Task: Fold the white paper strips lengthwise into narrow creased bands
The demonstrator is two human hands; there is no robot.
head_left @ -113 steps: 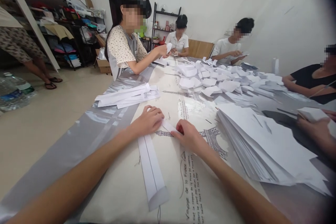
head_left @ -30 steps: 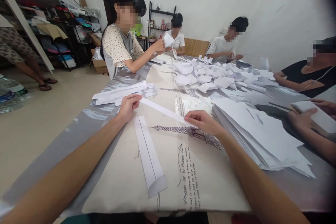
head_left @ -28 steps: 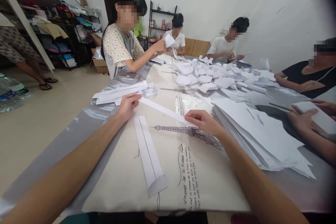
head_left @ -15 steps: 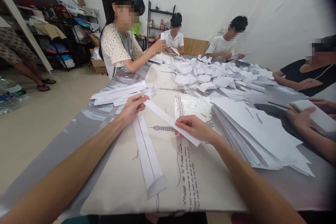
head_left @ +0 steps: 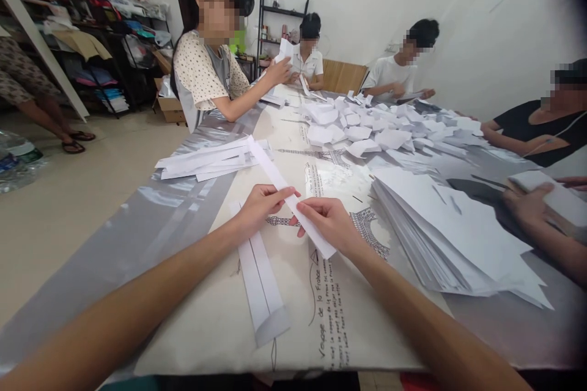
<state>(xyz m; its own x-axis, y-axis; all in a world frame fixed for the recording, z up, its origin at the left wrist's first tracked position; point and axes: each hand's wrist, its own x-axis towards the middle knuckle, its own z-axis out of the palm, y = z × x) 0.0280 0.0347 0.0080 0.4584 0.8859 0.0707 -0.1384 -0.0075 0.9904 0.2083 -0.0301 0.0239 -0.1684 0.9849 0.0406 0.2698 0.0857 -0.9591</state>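
A long folded white paper strip (head_left: 275,176) is pinched near its middle by my left hand (head_left: 261,204) and my right hand (head_left: 330,221), fingertips almost touching. The strip runs diagonally, its far end up over the pile of folded strips (head_left: 206,160) and its near end low by my right wrist. Under my left hand lies another folded strip (head_left: 261,284) flat on the printed tablecloth (head_left: 215,324).
A thick stack of white sheets (head_left: 449,232) sits at my right. A heap of small folded papers (head_left: 367,125) fills the table's far middle. Several other people sit round the table handling paper; a neighbour's hands (head_left: 527,204) hold paper at far right. Shelves stand back left.
My hands slid together along the strip from its two ends to its middle, and the strip turned steeper, its near end dropping toward me.
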